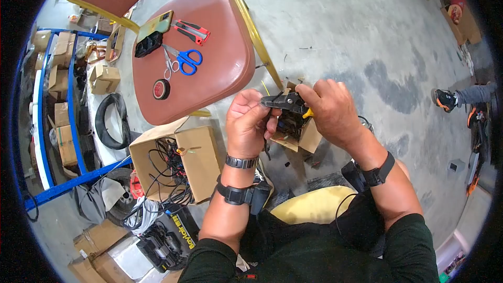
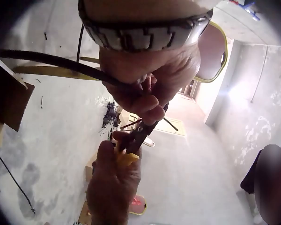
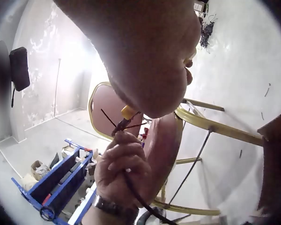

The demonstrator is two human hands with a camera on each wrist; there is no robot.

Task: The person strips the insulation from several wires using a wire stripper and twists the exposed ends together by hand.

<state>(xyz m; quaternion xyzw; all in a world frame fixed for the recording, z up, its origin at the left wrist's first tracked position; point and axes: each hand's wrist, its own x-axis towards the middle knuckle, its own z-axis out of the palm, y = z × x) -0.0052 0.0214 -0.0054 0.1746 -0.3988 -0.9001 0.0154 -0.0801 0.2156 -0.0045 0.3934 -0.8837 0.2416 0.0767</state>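
My right hand [image 1: 332, 112] grips a wire stripper [image 1: 285, 103] with a black metal head and yellow handles. Close in front of it, my left hand [image 1: 245, 123] pinches a black cable [image 2: 47, 58] between thumb and fingers. The cable trails out past the left palm, as the right wrist view also shows. From the left fingertips, thin wire ends [image 3: 107, 117] spread apart in a dark and a reddish strand. The stripper's head lies right at these fingertips, its tip overlapping them in the head view. Most of its handles are hidden inside the right fist.
A brown chair [image 1: 220, 36] holds blue scissors [image 1: 188, 62], a red utility knife [image 1: 194, 32], a tape roll [image 1: 161, 89] and a phone [image 1: 163, 21]. A carton [image 1: 201, 160] of cables stands left, a smaller box [image 1: 310, 137] below the hands. Blue shelving [image 1: 78, 126] lines the left side.
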